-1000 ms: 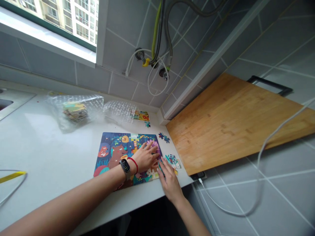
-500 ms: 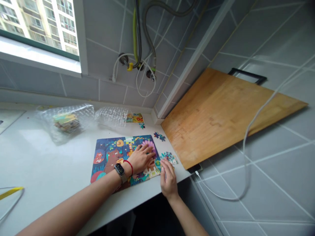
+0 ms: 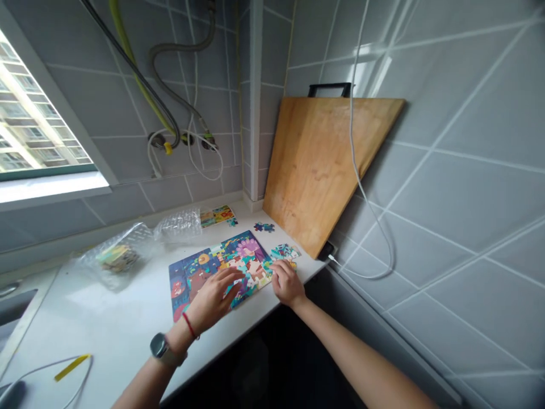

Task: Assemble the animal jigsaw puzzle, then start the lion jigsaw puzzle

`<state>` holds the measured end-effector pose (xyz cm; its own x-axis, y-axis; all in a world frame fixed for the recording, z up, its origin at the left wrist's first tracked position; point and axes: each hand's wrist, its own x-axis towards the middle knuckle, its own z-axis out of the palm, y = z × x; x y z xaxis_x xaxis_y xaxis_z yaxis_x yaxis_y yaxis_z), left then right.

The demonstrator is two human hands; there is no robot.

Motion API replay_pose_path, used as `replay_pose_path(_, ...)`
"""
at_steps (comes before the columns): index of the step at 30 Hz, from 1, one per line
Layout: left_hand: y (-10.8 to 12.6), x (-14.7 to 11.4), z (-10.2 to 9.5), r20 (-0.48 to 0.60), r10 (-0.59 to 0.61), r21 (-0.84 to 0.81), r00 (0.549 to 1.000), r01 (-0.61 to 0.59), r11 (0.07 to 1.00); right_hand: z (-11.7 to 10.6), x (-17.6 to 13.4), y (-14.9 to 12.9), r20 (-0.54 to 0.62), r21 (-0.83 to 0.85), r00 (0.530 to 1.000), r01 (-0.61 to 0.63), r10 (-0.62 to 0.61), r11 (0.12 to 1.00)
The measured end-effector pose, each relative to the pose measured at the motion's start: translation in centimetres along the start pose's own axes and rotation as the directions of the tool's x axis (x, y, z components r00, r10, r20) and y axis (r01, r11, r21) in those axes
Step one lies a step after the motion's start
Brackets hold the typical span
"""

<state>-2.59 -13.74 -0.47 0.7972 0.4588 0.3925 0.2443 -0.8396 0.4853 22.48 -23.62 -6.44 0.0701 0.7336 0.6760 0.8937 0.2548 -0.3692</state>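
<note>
A colourful jigsaw puzzle (image 3: 187,272) with animals on a dark blue ground lies mostly joined on the white counter. My left hand (image 3: 217,296) is over its lower middle, fingers apart and bent a little, holding nothing; a watch and a red cord are on that wrist. At the puzzle's right edge is my right hand (image 3: 288,284), its fingers curled together by the border. Whatever is between those fingertips is hidden. Just beyond the right hand lie loose puzzle pieces (image 3: 285,250), and another small cluster of pieces (image 3: 264,227) sits farther back.
Behind the puzzle are a clear plastic bag (image 3: 123,255) with pieces inside, bubble wrap (image 3: 179,223) and a picture card (image 3: 223,213). A wooden board (image 3: 319,170) leans on the tiled wall, a white cable (image 3: 355,165) hanging before it. The counter's front edge runs close below the hands.
The view has turned to the right. My left hand has drawn back from the puzzle's right part toward its lower middle. My right hand stays at the right edge, its fingers more curled.
</note>
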Motion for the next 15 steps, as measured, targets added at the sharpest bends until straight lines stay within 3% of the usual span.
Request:
replay_pose_path(4, 1.2, -8.0, -1.4, -0.173, -0.159, -0.022, 0.972, 0.158, 0.987, -0.1, 0.1, 0.0, 0.036, -0.014, 0.999, -0.032, 0.032, 0.999)
replay_pose_path(6, 0.6, -11.5, -1.8, -0.292, -0.283, 0.007, 0.914, 0.298, 0.955, -0.3, 0.2, -0.3, 0.098, -0.048, 0.993, -0.068, 0.072, 0.997)
replay_pose_path(8, -0.2, -14.1, -2.3, -0.339, -0.367, 0.015, 0.866, 0.395, 0.919, -0.6, 0.4, -0.7, 0.165, -0.093, 0.980, -0.099, 0.114, 0.991)
replay_pose_path(11, -0.9, -16.1, -3.0, -0.317, -0.463, 0.001, 0.828, 0.488, 0.873, -1.4, 1.0, -1.3, 0.250, -0.132, 0.958, -0.107, 0.138, 0.985)
replay_pose_path(15, -0.7, -16.3, -3.3, -0.296, -0.545, 0.016, 0.784, 0.574, 0.818, -3.3, 3.1, -0.9, 0.390, -0.198, 0.904, -0.103, 0.174, 0.975)
